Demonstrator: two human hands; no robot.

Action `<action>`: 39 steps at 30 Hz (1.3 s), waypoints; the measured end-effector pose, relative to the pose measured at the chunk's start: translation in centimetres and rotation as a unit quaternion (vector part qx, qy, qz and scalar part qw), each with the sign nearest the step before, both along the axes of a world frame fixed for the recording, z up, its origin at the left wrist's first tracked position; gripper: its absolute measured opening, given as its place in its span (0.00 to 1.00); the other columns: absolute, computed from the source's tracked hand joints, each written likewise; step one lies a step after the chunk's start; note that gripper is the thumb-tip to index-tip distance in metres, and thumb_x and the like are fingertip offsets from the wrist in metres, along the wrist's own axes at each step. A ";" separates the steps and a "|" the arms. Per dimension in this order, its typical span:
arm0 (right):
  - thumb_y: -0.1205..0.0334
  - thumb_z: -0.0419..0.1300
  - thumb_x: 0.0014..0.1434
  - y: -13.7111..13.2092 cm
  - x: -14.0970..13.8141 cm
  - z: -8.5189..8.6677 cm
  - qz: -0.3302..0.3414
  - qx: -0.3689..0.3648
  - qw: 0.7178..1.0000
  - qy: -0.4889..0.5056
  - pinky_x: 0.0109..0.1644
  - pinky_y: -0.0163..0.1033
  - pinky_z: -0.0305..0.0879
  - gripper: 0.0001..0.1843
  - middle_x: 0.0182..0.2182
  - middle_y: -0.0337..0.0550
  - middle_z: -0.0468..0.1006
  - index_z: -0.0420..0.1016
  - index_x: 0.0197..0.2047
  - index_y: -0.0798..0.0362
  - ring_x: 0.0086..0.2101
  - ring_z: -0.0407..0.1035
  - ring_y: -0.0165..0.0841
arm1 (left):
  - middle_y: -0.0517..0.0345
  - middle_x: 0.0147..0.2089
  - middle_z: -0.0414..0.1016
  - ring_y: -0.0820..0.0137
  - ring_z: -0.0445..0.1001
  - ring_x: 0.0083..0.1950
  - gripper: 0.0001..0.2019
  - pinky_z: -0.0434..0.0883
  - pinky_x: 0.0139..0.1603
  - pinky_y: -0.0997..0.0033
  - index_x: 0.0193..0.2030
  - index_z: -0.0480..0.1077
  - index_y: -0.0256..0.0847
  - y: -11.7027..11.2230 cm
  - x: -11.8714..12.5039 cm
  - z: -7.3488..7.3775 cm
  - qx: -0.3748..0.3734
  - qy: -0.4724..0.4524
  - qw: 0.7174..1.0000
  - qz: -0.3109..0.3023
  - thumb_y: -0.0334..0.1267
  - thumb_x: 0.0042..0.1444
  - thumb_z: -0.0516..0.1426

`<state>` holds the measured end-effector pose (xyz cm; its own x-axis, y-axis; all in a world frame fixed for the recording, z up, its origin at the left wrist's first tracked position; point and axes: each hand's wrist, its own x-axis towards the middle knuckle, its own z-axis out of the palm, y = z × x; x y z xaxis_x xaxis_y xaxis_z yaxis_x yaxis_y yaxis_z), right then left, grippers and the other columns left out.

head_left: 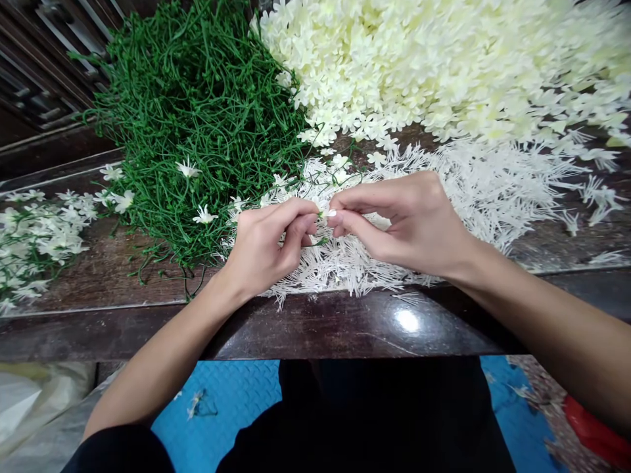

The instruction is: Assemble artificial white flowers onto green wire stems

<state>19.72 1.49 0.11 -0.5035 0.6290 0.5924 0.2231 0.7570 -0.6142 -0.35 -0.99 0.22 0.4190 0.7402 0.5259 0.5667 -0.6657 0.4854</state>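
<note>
My left hand (269,240) and my right hand (401,217) meet fingertip to fingertip above the near edge of a dark wooden table (345,325). Both are pinched shut on one small artificial flower piece (324,213), white with a hint of green stem; most of it is hidden by the fingers. Under the hands lies a spread of white plastic flower centres (493,190). A tangle of green plastic stems (197,112) is heaped at the back left. A big heap of cream fabric petals (444,66) fills the back right.
Finished white flowers on green stems (34,236) lie at the far left of the table. Below the table edge are a blue patterned mat (236,401), a pale plastic bag (29,401) at lower left and something red (591,433) at lower right.
</note>
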 end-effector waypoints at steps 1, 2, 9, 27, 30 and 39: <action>0.73 0.58 0.60 0.0 0.0 0.0 0.000 -0.007 1.000 -0.001 0.24 0.37 0.68 0.11 0.23 0.34 0.80 0.78 0.31 0.50 0.24 0.74 0.29 | 0.63 0.25 0.76 0.78 0.74 0.23 0.07 0.72 0.26 0.78 0.37 0.72 0.39 0.0 0.0 0.0 -0.005 -0.001 1.000 0.001 0.29 0.65 0.53; 0.73 0.58 0.59 0.0 0.0 0.0 -0.001 -0.009 1.000 0.000 0.25 0.37 0.68 0.11 0.23 0.34 0.79 0.79 0.31 0.51 0.24 0.74 0.29 | 0.63 0.25 0.76 0.78 0.74 0.23 0.07 0.72 0.26 0.79 0.37 0.72 0.39 0.0 0.0 0.0 -0.010 -0.002 1.000 0.002 0.29 0.65 0.53; 0.73 0.58 0.58 -0.3 -0.1 0.1 -0.004 -0.033 0.999 -0.018 0.23 0.38 0.65 0.11 0.23 0.35 0.79 0.77 0.30 0.49 0.22 0.71 0.30 | 0.63 0.25 0.75 0.79 0.73 0.23 0.07 0.70 0.23 0.80 0.35 0.71 0.39 -0.1 0.1 -0.1 -0.016 -0.017 1.000 -0.007 0.30 0.65 0.54; 0.71 0.59 0.58 -0.7 -0.4 0.1 0.001 -0.057 0.998 -0.028 0.23 0.42 0.67 0.11 0.23 0.36 0.78 0.77 0.30 0.46 0.22 0.71 0.33 | 0.64 0.26 0.75 0.79 0.72 0.24 0.08 0.68 0.24 0.80 0.38 0.70 0.40 -0.2 0.0 -1.4 0.093 0.018 0.995 -0.009 0.26 0.62 0.52; 0.70 0.62 0.58 -0.3 -0.1 0.5 0.007 -0.084 0.996 0.002 0.24 0.43 0.69 0.09 0.24 0.36 0.79 0.77 0.30 0.46 0.23 0.72 0.33 | 0.63 0.28 0.76 0.78 0.74 0.26 0.07 0.71 0.27 0.79 0.39 0.71 0.40 -0.1 0.1 -0.9 0.079 0.011 0.997 -0.005 0.27 0.63 0.53; 0.72 0.69 0.54 2.6 1.9 1.1 -0.178 -0.126 0.969 0.115 0.26 0.39 0.74 0.06 0.24 0.42 0.78 0.79 0.32 0.52 0.23 0.73 0.30 | 0.58 0.32 0.78 0.77 0.73 0.23 0.05 0.69 0.20 0.77 0.45 0.64 0.44 1.4 -0.4 -0.4 -0.182 -0.220 0.956 0.072 0.41 0.68 0.52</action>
